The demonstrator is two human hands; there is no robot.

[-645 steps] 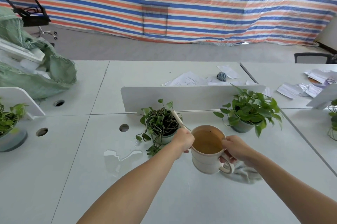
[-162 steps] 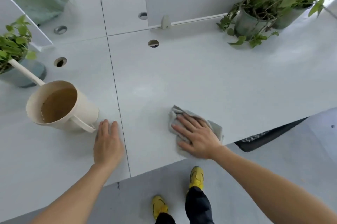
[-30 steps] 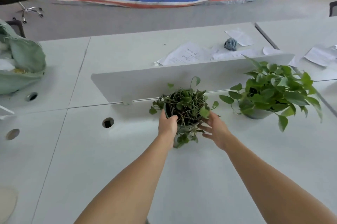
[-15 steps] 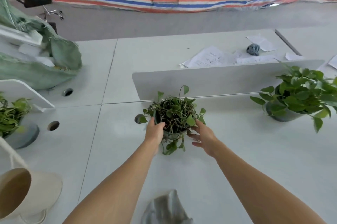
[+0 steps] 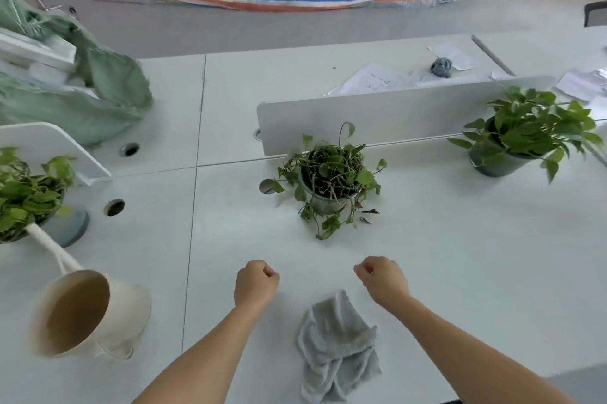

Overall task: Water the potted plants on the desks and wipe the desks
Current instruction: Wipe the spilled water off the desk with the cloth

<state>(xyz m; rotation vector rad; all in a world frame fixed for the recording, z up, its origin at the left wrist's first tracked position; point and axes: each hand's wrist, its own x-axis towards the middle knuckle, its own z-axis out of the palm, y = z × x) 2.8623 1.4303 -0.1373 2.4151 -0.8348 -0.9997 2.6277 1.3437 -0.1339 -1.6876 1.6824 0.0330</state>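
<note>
A small potted plant (image 5: pixel 330 185) with trailing stems stands alone on the white desk (image 5: pixel 460 255), in front of the low divider. My left hand (image 5: pixel 255 282) and my right hand (image 5: pixel 382 277) hover over the desk nearer to me, both curled into fists and holding nothing. A crumpled grey cloth (image 5: pixel 338 347) lies on the desk between my forearms. The cream watering can (image 5: pixel 87 313) with brownish water stands at the near left, its spout pointing up toward a leafy plant (image 5: pixel 28 193). A fuller potted plant (image 5: pixel 522 137) stands at the right.
A white divider panel (image 5: pixel 377 114) runs behind the middle plant. Papers (image 5: pixel 374 80) and a small grey-blue object (image 5: pixel 441 67) lie on the far desk. A green sack (image 5: pixel 75 91) is piled at the far left. Cable holes (image 5: pixel 114 207) dot the desk. A striped tarp hangs behind.
Both hands let go of the middle pot and drew back toward me, curling into fists. The pot stays in front of the divider.
</note>
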